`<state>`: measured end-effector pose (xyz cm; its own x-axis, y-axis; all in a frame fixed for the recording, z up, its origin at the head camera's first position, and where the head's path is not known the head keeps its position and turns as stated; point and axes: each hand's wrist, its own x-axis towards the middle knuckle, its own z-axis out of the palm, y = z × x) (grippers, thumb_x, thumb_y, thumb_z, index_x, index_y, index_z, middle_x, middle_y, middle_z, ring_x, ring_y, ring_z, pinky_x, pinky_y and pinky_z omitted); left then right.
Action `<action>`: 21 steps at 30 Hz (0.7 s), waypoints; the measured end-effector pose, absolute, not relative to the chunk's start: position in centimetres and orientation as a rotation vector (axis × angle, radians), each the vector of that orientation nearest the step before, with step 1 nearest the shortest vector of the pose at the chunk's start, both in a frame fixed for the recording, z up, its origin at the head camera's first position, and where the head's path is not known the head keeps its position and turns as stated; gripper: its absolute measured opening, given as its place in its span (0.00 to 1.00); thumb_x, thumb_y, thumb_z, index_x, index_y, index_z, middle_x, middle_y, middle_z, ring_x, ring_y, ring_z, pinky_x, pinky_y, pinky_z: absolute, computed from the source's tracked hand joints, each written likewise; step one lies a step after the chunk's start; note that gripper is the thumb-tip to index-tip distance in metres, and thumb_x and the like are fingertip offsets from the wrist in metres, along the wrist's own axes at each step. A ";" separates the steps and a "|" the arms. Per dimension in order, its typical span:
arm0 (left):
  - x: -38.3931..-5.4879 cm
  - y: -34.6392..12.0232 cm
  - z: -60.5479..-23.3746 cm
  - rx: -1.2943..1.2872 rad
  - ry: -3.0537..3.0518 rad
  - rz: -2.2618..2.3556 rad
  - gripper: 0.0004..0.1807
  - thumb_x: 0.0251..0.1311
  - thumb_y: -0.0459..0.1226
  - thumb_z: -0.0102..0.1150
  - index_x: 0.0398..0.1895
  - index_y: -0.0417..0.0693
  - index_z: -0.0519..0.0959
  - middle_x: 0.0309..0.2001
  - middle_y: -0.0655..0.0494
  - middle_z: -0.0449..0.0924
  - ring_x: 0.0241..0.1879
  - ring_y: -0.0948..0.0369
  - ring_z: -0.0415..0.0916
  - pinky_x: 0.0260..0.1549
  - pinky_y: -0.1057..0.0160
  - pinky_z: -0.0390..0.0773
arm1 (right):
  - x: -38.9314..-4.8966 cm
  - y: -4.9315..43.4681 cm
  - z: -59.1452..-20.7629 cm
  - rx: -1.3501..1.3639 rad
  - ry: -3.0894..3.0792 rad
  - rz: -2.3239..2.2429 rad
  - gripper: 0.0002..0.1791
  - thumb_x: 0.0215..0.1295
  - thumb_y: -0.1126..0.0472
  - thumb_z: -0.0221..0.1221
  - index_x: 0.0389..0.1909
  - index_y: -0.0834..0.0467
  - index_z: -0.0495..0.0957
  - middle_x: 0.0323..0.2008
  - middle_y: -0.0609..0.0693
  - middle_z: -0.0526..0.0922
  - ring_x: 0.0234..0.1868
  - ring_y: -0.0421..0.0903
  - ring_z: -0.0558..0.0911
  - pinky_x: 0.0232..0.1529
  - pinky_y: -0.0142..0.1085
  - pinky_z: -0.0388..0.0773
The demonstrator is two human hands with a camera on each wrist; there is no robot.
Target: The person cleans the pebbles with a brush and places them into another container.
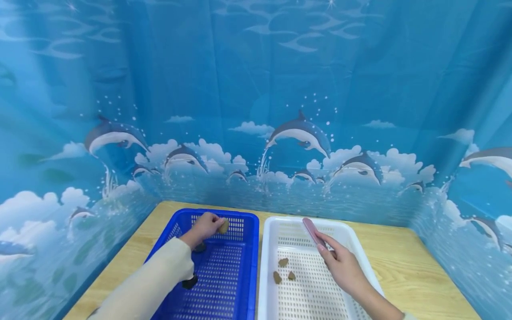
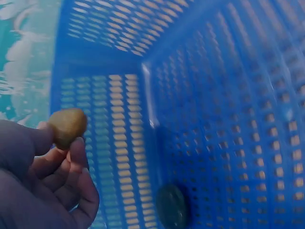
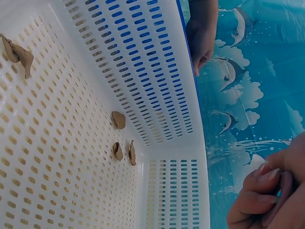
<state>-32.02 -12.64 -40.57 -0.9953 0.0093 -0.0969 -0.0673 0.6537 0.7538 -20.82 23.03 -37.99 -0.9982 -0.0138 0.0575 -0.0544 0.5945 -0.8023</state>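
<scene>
My left hand [image 1: 208,226] pinches a smooth tan stone-like lump [image 2: 68,127] between thumb and fingers, over the far end of the blue basket [image 1: 257,266]. A dark oval stone [image 2: 172,206] lies on that basket's floor below it. Another dark lump [image 1: 190,282] sits nearer, partly behind the sleeve. Over the right side of the white basket [image 1: 262,284], my right hand [image 1: 343,266] grips a long, flat pink tool [image 1: 311,229], its far end pointing up and left; I cannot tell its kind. Several curled brown scraps [image 1: 283,262] lie in the white basket.
Both slatted baskets stand side by side on a light wooden table [image 1: 408,266], the blue one on the left. A blue curtain [image 1: 240,89] printed with dolphins and clouds closes off the back and both sides.
</scene>
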 end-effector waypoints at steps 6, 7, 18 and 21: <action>-31.7 -13.2 -42.0 -0.038 2.948 0.909 0.23 0.68 0.44 0.56 0.14 0.48 0.70 0.14 0.60 0.64 0.16 0.62 0.60 0.15 0.66 0.61 | -20.9 23.1 -37.9 0.056 -2.788 1.363 0.24 0.75 0.55 0.51 0.69 0.53 0.67 0.18 0.48 0.68 0.18 0.40 0.67 0.19 0.32 0.68; -31.6 -13.2 -42.1 -0.055 2.962 0.867 0.21 0.68 0.44 0.57 0.16 0.48 0.71 0.16 0.59 0.66 0.17 0.62 0.63 0.16 0.66 0.63 | -20.9 23.2 -37.9 0.058 -2.790 1.359 0.24 0.75 0.55 0.51 0.69 0.53 0.67 0.17 0.47 0.69 0.18 0.40 0.67 0.19 0.32 0.67; -31.0 -12.6 -42.6 -0.100 2.962 0.722 0.17 0.63 0.42 0.62 0.21 0.46 0.70 0.20 0.55 0.69 0.21 0.59 0.66 0.22 0.63 0.68 | -20.7 23.8 -37.7 0.067 -2.797 1.343 0.25 0.75 0.53 0.51 0.69 0.56 0.67 0.15 0.47 0.66 0.16 0.39 0.64 0.18 0.31 0.66; -30.7 -13.3 -42.6 -0.131 2.957 0.703 0.16 0.64 0.41 0.61 0.22 0.46 0.69 0.21 0.54 0.69 0.22 0.59 0.67 0.23 0.63 0.68 | -20.9 23.3 -37.8 0.099 -2.779 1.370 0.25 0.74 0.53 0.52 0.69 0.56 0.67 0.15 0.46 0.67 0.15 0.39 0.64 0.17 0.31 0.66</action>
